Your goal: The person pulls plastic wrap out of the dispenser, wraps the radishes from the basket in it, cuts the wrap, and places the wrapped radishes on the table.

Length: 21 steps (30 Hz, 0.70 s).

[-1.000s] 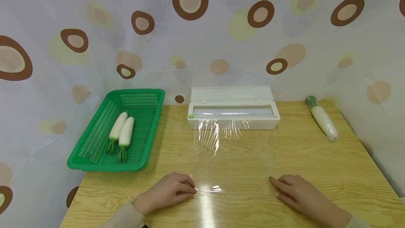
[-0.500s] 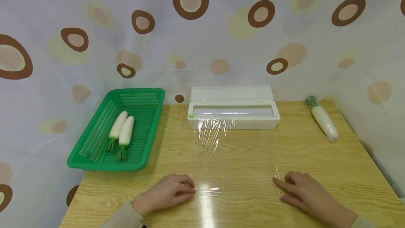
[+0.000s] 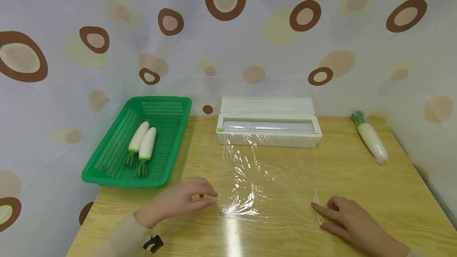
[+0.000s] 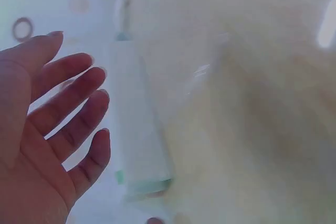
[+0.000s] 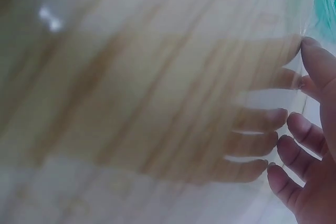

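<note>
A sheet of clear cling film [image 3: 250,193] is drawn out over the table from a white cling film box [image 3: 269,140] with its lid up. My left hand [image 3: 178,201] is raised at the film's left front corner, thumb and index finger apart; its fingers [image 4: 79,93] are spread in the left wrist view, with nothing seen between them. At the right front corner, my right hand [image 3: 351,221] rests its fingertips on the film's edge. In the right wrist view those fingers [image 5: 299,166] touch the glossy tabletop, reflected in it.
A green basket [image 3: 171,165] with two white radishes [image 3: 147,144] stands at the left. Another white radish [image 3: 371,140], with a shiny wrapped look, lies at the far right of the wooden table [image 3: 357,181]. A patterned curtain [image 3: 264,23] hangs behind.
My left hand has lifted off the table and opened, and the film beside it has wrinkled. My right hand has shifted slightly right along the film's edge. The head view has turned slightly left.
</note>
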{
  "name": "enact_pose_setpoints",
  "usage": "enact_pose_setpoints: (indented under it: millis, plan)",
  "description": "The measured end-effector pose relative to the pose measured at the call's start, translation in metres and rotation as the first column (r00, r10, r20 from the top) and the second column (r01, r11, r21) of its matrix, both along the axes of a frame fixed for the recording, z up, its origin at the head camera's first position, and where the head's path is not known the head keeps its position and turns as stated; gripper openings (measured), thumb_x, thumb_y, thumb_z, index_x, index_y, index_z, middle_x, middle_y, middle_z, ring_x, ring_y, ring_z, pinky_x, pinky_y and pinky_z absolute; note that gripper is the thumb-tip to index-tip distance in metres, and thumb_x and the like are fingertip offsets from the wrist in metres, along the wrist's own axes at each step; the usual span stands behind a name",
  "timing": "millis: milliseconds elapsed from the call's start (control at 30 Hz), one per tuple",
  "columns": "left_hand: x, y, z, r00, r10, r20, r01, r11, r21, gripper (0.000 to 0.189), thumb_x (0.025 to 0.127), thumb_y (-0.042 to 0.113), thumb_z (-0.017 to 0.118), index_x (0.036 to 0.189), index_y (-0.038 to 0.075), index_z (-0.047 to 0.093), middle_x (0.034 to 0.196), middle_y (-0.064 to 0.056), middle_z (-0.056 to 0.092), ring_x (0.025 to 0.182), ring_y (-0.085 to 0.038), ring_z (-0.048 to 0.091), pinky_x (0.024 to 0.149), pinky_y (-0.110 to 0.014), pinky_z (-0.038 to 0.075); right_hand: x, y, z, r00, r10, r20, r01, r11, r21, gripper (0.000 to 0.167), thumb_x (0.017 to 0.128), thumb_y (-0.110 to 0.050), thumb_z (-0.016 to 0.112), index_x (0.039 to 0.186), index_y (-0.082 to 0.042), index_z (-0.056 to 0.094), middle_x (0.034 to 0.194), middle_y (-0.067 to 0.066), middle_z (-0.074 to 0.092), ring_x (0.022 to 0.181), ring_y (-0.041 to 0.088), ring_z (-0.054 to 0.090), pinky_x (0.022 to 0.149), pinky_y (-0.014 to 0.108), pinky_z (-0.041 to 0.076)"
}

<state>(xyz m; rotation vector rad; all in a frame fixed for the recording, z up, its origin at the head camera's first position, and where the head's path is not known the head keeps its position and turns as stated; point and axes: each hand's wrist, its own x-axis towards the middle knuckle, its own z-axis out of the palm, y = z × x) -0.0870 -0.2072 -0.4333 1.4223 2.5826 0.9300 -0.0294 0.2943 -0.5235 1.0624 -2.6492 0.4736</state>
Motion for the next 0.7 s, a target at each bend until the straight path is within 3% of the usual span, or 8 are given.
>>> enact_pose_setpoints:
  millis: [100, 167, 233, 300, 400, 500, 600, 700]
  plan:
    - [-0.02, -0.012, 0.036, 0.99, 0.128, 0.063, -0.132, 0.989, 0.063, 0.016, 0.099, 0.014, 0.072, 0.114, 0.011, 0.079, 0.104, 0.003, 0.076, 0.088, -0.01, 0.066, 0.078, -0.027, 0.057, 0.001, 0.001, 0.0, 1.0, -0.003, -0.005, 0.003, 1.0, 0.003, 0.063, 0.078, -0.03, 0.09, 0.137, -0.021, 0.071, 0.101, -0.02, 0.05, 0.08, -0.007, 0.033, 0.065, 0.02, 0.036]
    - [-0.039, -0.023, 0.056, 0.963, 0.254, 0.088, -0.261, 0.962, 0.078, 0.017, 0.1, 0.014, 0.071, 0.115, 0.011, 0.079, 0.104, 0.002, 0.076, 0.089, -0.011, 0.065, 0.077, -0.03, 0.056, 0.001, 0.001, 0.0, 1.0, -0.004, -0.003, 0.004, 1.0, 0.004, 0.063, 0.078, -0.03, 0.09, 0.137, -0.021, 0.071, 0.101, -0.02, 0.049, 0.08, -0.007, 0.033, 0.065, 0.02, 0.035]
    - [-0.062, -0.037, 0.073, 0.911, 0.393, 0.125, -0.402, 0.914, 0.052, 0.019, 0.103, 0.017, 0.069, 0.118, 0.01, 0.077, 0.107, -0.001, 0.075, 0.091, -0.014, 0.065, 0.079, -0.034, 0.055, 0.001, 0.002, -0.001, 1.0, -0.004, 0.003, 0.004, 1.0, 0.005, 0.063, 0.078, -0.029, 0.09, 0.138, -0.021, 0.071, 0.101, -0.02, 0.048, 0.08, -0.007, 0.032, 0.065, 0.02, 0.035]
    - [-0.087, -0.054, 0.083, 0.842, 0.512, 0.167, -0.52, 0.854, 0.002, 0.026, 0.105, 0.024, 0.065, 0.123, 0.009, 0.075, 0.114, -0.007, 0.074, 0.1, -0.02, 0.065, 0.085, -0.041, 0.055, 0.001, 0.002, -0.001, 1.0, -0.005, 0.006, 0.005, 1.0, 0.003, 0.063, 0.078, -0.028, 0.091, 0.137, -0.021, 0.071, 0.101, -0.02, 0.047, 0.08, -0.007, 0.032, 0.065, 0.019, 0.034]
    - [-0.122, -0.08, 0.084, 0.731, 0.647, 0.218, -0.647, 0.758, -0.081, 0.036, 0.108, 0.032, 0.06, 0.131, 0.005, 0.069, 0.126, -0.017, 0.069, 0.114, -0.032, 0.063, 0.095, -0.052, 0.051, 0.002, 0.004, -0.002, 1.0, -0.002, 0.012, 0.002, 1.0, -0.003, 0.062, 0.079, -0.028, 0.091, 0.137, -0.021, 0.071, 0.1, -0.021, 0.046, 0.08, -0.007, 0.032, 0.065, 0.019, 0.033]
    - [-0.149, -0.097, 0.072, 0.642, 0.723, 0.255, -0.715, 0.685, -0.14, 0.044, 0.109, 0.034, 0.057, 0.136, 0.0, 0.063, 0.133, -0.024, 0.063, 0.122, -0.041, 0.059, 0.102, -0.059, 0.048, 0.002, 0.006, -0.002, 1.0, 0.001, 0.019, -0.001, 1.0, -0.014, 0.061, 0.079, -0.028, 0.09, 0.137, -0.021, 0.071, 0.1, -0.022, 0.047, 0.08, -0.008, 0.032, 0.065, 0.019, 0.033]
    - [-0.163, -0.108, 0.062, 0.586, 0.772, 0.246, -0.74, 0.634, -0.226, 0.052, 0.108, 0.033, 0.057, 0.14, -0.008, 0.056, 0.14, -0.032, 0.055, 0.124, -0.048, 0.056, 0.101, -0.06, 0.048, 0.001, 0.007, -0.004, 0.999, 0.013, 0.032, -0.012, 0.999, -0.03, 0.062, 0.08, -0.026, 0.09, 0.139, -0.022, 0.07, 0.1, -0.023, 0.047, 0.08, -0.008, 0.032, 0.065, 0.019, 0.033]
    - [-0.167, -0.12, 0.054, 0.548, 0.8, 0.244, -0.727, 0.599, -0.335, 0.059, 0.106, 0.03, 0.059, 0.144, -0.014, 0.049, 0.145, -0.038, 0.048, 0.123, -0.052, 0.055, 0.095, -0.059, 0.052, 0.0, 0.005, -0.005, 0.999, 0.028, 0.04, -0.026, 0.999, -0.043, 0.062, 0.081, -0.025, 0.089, 0.14, -0.022, 0.069, 0.1, -0.023, 0.047, 0.08, -0.008, 0.032, 0.065, 0.018, 0.032]
